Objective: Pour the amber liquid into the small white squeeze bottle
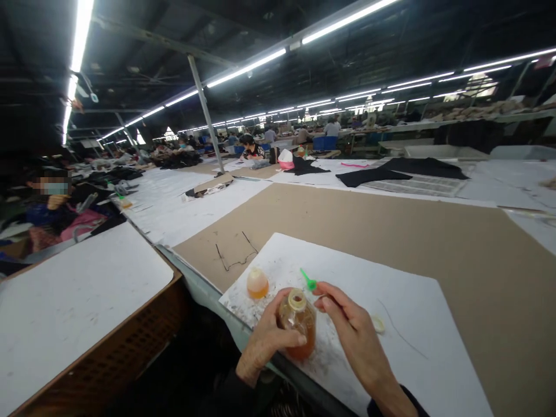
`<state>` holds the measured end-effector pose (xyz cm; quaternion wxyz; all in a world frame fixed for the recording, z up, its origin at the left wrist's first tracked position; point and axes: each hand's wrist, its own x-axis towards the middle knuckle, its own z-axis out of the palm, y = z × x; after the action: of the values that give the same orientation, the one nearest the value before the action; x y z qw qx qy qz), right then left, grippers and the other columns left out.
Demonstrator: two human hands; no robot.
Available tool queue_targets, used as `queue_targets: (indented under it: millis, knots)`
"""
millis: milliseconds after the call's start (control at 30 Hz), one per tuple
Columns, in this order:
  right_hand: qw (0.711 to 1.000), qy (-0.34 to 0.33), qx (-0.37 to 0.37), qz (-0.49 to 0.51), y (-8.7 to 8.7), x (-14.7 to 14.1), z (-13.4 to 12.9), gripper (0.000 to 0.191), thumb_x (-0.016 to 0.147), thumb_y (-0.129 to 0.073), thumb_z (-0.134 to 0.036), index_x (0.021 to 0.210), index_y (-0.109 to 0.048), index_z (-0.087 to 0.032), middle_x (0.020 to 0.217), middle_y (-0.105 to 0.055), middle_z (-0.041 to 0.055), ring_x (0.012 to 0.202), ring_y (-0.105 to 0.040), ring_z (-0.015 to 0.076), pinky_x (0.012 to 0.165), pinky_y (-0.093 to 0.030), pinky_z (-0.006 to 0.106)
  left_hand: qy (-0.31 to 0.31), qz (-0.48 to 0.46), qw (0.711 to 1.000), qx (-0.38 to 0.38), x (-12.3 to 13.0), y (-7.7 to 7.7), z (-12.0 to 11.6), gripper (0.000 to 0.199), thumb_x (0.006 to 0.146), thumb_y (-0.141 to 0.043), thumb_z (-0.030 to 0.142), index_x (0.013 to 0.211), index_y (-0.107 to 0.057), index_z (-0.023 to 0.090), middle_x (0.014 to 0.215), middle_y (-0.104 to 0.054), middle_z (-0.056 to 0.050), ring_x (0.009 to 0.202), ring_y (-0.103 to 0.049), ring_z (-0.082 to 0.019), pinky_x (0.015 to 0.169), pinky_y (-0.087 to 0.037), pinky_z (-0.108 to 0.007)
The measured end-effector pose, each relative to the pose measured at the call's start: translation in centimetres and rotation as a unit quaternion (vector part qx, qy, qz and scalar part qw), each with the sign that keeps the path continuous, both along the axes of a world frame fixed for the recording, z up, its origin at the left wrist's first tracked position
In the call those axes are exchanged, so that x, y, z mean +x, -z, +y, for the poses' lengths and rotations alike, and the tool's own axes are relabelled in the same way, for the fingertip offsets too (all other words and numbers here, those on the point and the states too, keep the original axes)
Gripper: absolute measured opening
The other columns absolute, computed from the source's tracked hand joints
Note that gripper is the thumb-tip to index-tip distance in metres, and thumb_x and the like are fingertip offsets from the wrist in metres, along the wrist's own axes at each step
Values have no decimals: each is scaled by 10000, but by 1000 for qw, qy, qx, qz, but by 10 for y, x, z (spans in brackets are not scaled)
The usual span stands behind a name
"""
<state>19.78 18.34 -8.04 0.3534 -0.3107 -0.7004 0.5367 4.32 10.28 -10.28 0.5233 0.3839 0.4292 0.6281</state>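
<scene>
My left hand [271, 333] is wrapped round a clear bottle [304, 325] of amber liquid. The bottle is uncapped and stands near the table's front edge. My right hand [350, 322] pinches a green nozzle cap [310, 282] by its wide end, just beyond the bottle's neck, with the thin tip pointing up and left. Behind my left hand sits a small rounded squeeze bottle [258, 284], pale on top with orange liquid at its bottom. A pale round lid [377, 324] lies partly behind my right hand.
Under the bottles lies a stained white sheet [391, 289] on brown board [347, 214]. Eyeglasses [237, 263] rest at the left. Dark fabric pieces [373, 176] lie across the table. A white-topped crate [95, 313] stands at the left, near a seated person [52, 214].
</scene>
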Motion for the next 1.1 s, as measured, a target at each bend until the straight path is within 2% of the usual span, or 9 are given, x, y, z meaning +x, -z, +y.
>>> queue_targets:
  millis: [67,167,300,400,500,667,767,900,1100]
  knots:
    - [998,-23,-10,-52,19,6,-4,584,843,-483,-541,1326,-369,-235,1340,-427,30,1182,-431,171,1021,-336,327,-17,7,1000,-7,-1,2,-3,728,509,-755,164,1182,-476,167,1034,-573,-46,933,-510,-187,811,-379,-268]
    - [989,-105,-52,-93,41,1,-18,871,731,-611,-489,1409,-146,-201,1447,-272,71,1321,-270,206,1113,-211,381,-11,-12,1000,1,2,-1,-7,728,557,-733,170,1222,-436,176,1054,-572,-59,936,-522,-199,811,-392,-287]
    - [996,-24,-70,-54,47,-25,-43,821,686,-648,-448,1344,-224,-203,1305,-448,96,1204,-432,245,1035,-322,392,-32,12,999,12,6,-7,-15,690,594,-721,178,1218,-425,179,1044,-559,-46,958,-516,-198,841,-402,-290]
    - [997,13,-77,-27,46,-42,-53,815,670,-660,-495,1317,-248,-218,1263,-480,91,1136,-493,243,972,-390,364,-76,63,995,3,2,2,-27,805,583,-748,234,1296,-377,190,1235,-491,-68,1166,-433,-245,1018,-326,-329]
    - [994,42,-86,-47,53,-47,-55,903,641,-675,-535,1350,-211,-220,1267,-485,97,1156,-486,259,975,-400,359,-159,124,979,1,-13,24,-43,703,627,-731,296,1258,-447,176,1311,-449,-84,1262,-352,-257,1102,-223,-343]
    - [991,65,-95,-65,70,-47,-52,1000,580,-708,-514,1372,-191,-189,1254,-498,128,1136,-503,291,982,-402,371,-351,206,909,-91,-56,47,-55,420,737,-604,347,1078,-516,119,1117,-561,-129,1089,-491,-255,1013,-330,-384]
    - [993,53,-85,-68,73,-48,-51,996,591,-680,-535,1370,-162,-194,1269,-479,129,1147,-489,290,1008,-368,408,-368,293,872,-137,-78,46,-44,590,709,-611,319,1220,-442,77,1279,-467,-162,1208,-404,-268,1067,-251,-378]
    - [990,56,-70,-106,71,-50,-50,984,575,-635,-592,1350,-179,-190,1242,-500,134,1135,-493,314,989,-358,440,-332,363,852,-178,-92,44,-15,800,626,-666,284,1324,-354,47,1373,-377,-183,1292,-299,-291,1090,-185,-369]
    - [989,45,-51,-129,66,-54,-48,901,611,-578,-564,1311,-175,-166,1248,-479,169,1143,-485,318,991,-351,441,-340,363,845,-198,-92,54,18,757,600,-689,318,1270,-403,115,1206,-505,-160,1126,-448,-306,955,-319,-392]
